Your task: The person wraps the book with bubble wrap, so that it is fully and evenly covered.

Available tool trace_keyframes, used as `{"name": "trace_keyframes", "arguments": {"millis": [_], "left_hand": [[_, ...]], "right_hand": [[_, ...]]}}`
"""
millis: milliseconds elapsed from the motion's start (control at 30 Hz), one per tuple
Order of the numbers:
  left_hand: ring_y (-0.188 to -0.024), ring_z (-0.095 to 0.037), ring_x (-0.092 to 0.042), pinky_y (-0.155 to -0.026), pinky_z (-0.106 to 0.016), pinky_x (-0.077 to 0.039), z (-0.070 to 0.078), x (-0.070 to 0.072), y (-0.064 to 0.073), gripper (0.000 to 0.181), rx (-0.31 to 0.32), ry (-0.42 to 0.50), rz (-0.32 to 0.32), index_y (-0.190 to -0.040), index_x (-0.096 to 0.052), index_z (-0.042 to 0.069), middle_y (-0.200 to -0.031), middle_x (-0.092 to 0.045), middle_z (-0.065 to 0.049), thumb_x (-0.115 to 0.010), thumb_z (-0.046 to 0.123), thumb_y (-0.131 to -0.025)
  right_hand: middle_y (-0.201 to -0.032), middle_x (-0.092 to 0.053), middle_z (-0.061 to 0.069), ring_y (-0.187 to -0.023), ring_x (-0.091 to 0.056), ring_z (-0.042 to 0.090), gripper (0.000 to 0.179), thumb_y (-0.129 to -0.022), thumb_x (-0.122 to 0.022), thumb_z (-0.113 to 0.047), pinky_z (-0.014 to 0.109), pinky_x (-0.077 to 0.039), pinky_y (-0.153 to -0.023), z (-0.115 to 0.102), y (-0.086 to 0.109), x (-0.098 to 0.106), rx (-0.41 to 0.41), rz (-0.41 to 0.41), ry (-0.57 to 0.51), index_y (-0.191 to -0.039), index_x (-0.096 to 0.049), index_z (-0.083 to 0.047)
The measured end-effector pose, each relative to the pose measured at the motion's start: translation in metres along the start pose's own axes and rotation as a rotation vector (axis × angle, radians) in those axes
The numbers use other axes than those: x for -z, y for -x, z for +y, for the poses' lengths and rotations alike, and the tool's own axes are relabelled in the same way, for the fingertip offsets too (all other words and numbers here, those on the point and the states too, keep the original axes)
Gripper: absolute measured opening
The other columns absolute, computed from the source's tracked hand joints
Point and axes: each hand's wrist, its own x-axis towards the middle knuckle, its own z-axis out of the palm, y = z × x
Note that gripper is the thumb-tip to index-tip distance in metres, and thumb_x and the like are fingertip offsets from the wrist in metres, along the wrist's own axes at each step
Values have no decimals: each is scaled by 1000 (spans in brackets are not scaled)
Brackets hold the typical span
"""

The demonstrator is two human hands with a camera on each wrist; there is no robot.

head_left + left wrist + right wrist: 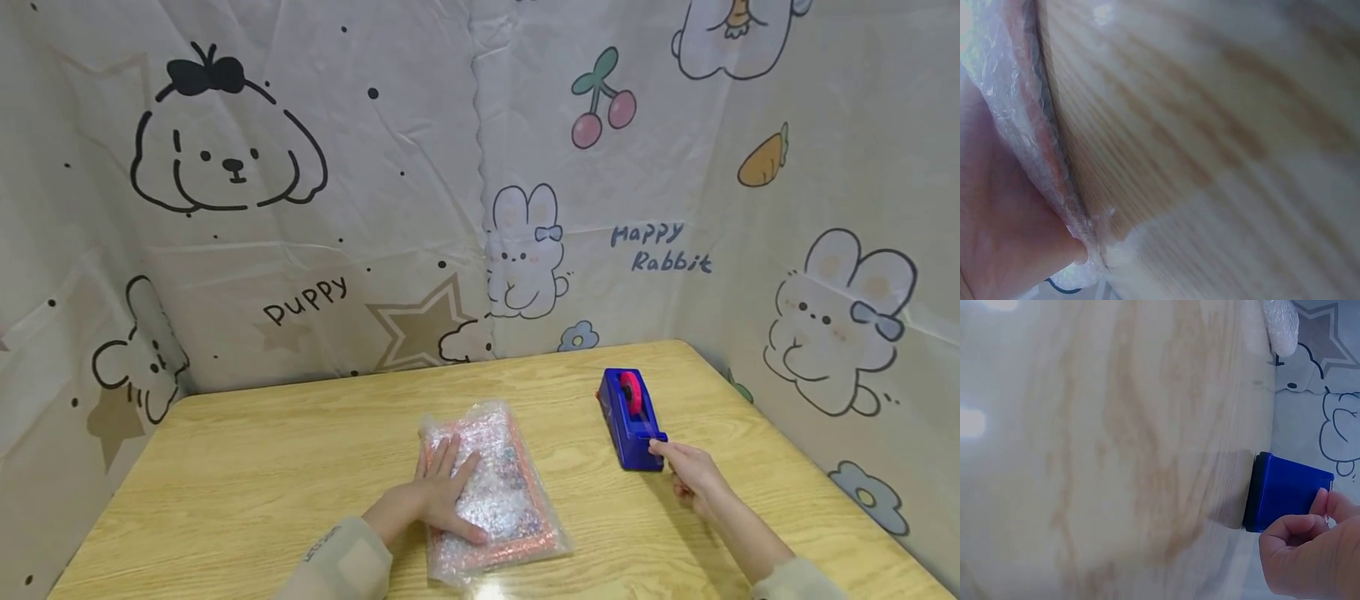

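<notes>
A flat rectangular item with an orange-pink border, wrapped in bubble wrap (517, 517), lies on the table. My left hand (442, 498) rests on top of it with fingers spread. The left wrist view shows the palm side (1004, 219) against the wrap's edge (1013, 106). To the right stands a blue tape dispenser (617, 425) with a pink-cored tape roll (636, 393). At its cutter end, my right hand (697, 475) pinches the tape end between thumb and forefinger. The right wrist view shows that pinch at the dispenser's (1288, 490) top edge; the clear tape itself is barely visible.
The wood-grain table (300, 467) reaches to a cartoon-printed cloth (405, 208) that hangs behind it and at both sides. The dispenser stands near the table's right edge, apart from the wrapped item.
</notes>
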Motion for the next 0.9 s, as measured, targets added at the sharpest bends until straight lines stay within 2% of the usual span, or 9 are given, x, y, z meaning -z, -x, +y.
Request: {"name": "trace_keyframes", "arguments": {"millis": [233,467,633,767,900], "left_hand": [[-136,-38,13,-106,-57,7,1,2,0,114,2,-8,-8,-147,-5,12,-149,13,-23,-64,67,-67],[-136,-37,14,-106,-58,6,1,4,-1,114,9,-11,-2,-147,-6,12,-149,13,-23,-65,67,-66],[-136,-38,14,-106,-58,7,-2,7,-3,114,10,-15,22,-147,-6,12,-149,14,-24,-64,67,-66],[-136,-40,12,-106,-59,6,-3,5,-1,114,3,-15,24,-147,-7,10,-149,12,-25,-65,66,-66],[-136,-40,13,-106,-59,6,-1,3,0,114,-12,11,-5,-147,-6,12,-149,13,-24,-65,66,-67]], "right_hand": [[-59,-29,-7,-46,-33,4,36,-89,-55,-32,18,-31,-42,1,0,-1,-2,12,-21,-106,-61,-1],[-60,-29,-7,-47,-31,5,38,-89,-54,-32,20,-32,-44,-4,-3,-1,2,8,-1,-108,-59,1],[-53,-31,-8,-41,-30,3,35,-87,-54,-24,18,-29,-40,-6,-10,-6,70,5,60,-104,-59,7],[-46,-31,-9,-38,-27,3,26,-86,-57,-20,17,-27,-38,1,-9,-14,70,-83,135,-94,-62,4],[-47,-29,-9,-39,-24,2,28,-88,-58,-23,16,-26,-39,-1,-4,-19,78,-255,162,-98,-63,3]]}}
